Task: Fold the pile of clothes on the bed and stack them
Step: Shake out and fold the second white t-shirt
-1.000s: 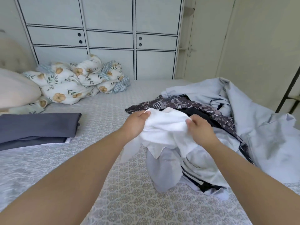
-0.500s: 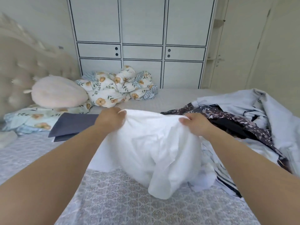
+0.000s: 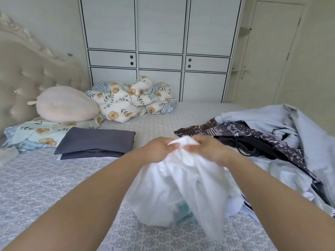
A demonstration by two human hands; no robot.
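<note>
Hands brought together since the half-second-earlier spread: left hand (image 3: 159, 149) and right hand (image 3: 206, 148) pinch one bunched edge of the thin white cotton garment (image 3: 181, 189), hanging over the patterned bed (image 3: 54, 178) beside the unfolded clothes pile (image 3: 272, 142); folding has begun.

We see a tufted beige headboard (image 3: 27, 78) along the left, studded with small shiny buttons. Against it leans a round pale-pink cushion (image 3: 65, 104), resting on a pillow (image 3: 36, 133) in a light-blue case printed with tan flowers. Just beside the cushion, at the far edge of the bed, lies a bunched-up floral duvet (image 3: 132, 100), cream with tan blossoms and green leaves, its blue-checked underside showing. Behind the bed stands a white wardrobe (image 3: 159, 42) with dark-lined panels in 3 columns; we count 2 round holes on each of 2 of its small middle panels. To the right is a closed cream door (image 3: 268, 57).
</note>
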